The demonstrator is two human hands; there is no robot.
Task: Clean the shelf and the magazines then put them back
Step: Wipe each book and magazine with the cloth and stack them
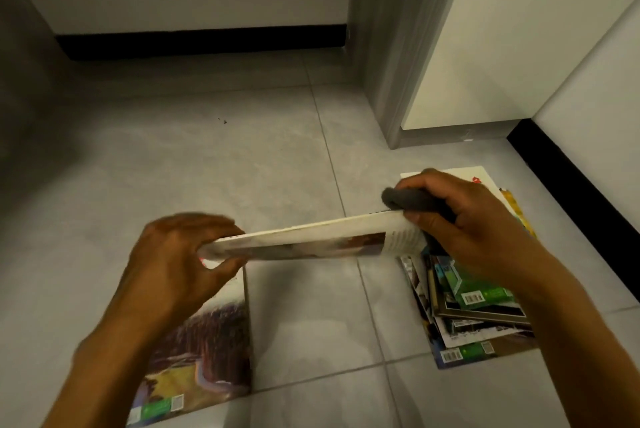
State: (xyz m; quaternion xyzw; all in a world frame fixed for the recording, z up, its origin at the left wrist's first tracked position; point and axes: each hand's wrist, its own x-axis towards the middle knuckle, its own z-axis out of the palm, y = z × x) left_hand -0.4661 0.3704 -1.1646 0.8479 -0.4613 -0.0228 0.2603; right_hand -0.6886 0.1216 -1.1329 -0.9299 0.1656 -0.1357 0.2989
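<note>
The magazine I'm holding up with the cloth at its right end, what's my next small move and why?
Probably draw the grey cloth leftward along the magazine toward the left hand. The right hand grips the cloth at the right end, so the rest looks not yet wiped.

Grey tiled floor [284, 157] carries a single magazine [207, 351] lying flat at lower left and a loose, uneven stack of magazines [478, 316] at right, near the black skirting. Small dark debris specks [223, 121] lie further out.
</note>
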